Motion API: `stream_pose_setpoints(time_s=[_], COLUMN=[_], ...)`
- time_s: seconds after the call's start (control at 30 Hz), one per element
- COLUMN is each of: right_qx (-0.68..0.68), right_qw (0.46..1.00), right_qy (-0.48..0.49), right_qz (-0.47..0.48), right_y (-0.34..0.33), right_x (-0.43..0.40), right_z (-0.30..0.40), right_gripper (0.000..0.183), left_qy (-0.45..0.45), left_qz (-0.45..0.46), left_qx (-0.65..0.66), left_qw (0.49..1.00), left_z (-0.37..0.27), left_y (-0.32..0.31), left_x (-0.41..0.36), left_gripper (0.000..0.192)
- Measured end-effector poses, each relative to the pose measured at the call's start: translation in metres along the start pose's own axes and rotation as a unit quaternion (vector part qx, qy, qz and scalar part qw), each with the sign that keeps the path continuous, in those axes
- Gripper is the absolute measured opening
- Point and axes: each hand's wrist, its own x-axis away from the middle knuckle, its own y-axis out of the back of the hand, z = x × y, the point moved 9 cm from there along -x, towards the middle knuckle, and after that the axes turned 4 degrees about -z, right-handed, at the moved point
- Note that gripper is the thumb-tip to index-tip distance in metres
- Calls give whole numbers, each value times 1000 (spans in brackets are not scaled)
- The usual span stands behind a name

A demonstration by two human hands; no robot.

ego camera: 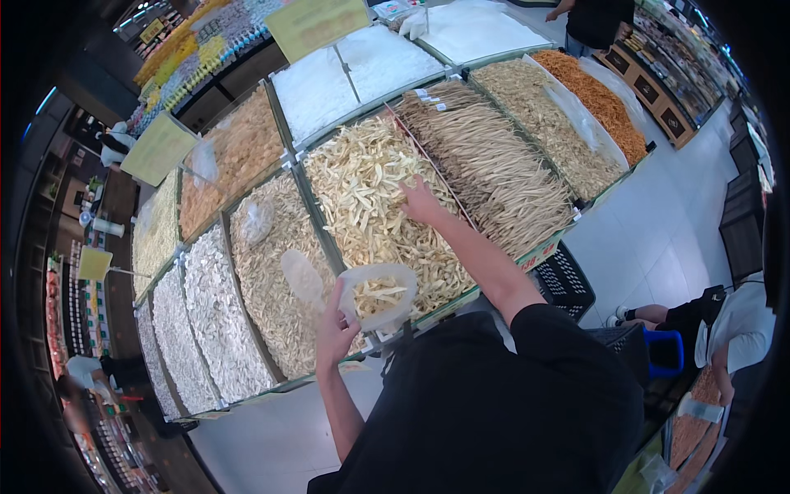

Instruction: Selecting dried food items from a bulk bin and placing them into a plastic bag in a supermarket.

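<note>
My left hand point(335, 336) grips the rim of a clear plastic bag point(404, 302), whose mouth faces up. Pale dried slices point(378, 295) show inside the bag's opening. My right hand point(424, 202) reaches over a bin of long, cream-coloured dried slices point(358, 179), fingers apart and touching the top of the heap. What lies under its fingertips is hard to make out. Just left of the bag, a translucent plastic scoop point(301, 273) rests on a bin of smaller dried slices point(265, 296).
Bundled thin dried roots point(487, 167) fill the bin on the right, behind a red-edged divider point(432, 162). White goods point(386, 58) lie at the back, under a yellow sign point(318, 28). A black basket point(565, 281) stands at my right. Other people point(740, 327) are around the display.
</note>
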Motion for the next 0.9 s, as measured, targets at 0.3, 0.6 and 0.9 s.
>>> stream_pose_setpoints(time_s=[0.3, 0.6, 0.9], right_qx=[-46, -54, -136], right_qw=[998, 998, 986], right_qy=[30, -9, 36], right_qz=[-15, 8, -86], right_y=[14, 38, 76], right_x=[-6, -9, -7], right_z=[1, 6, 17], right_gripper=[38, 26, 26], left_qy=[2, 0, 19], left_qz=[3, 3, 21], left_qx=[13, -12, -13], left_qw=[1000, 1000, 1000], left_z=[-5, -3, -14], left_y=[-6, -2, -7], left_x=[1, -1, -1], left_gripper=[86, 86, 87])
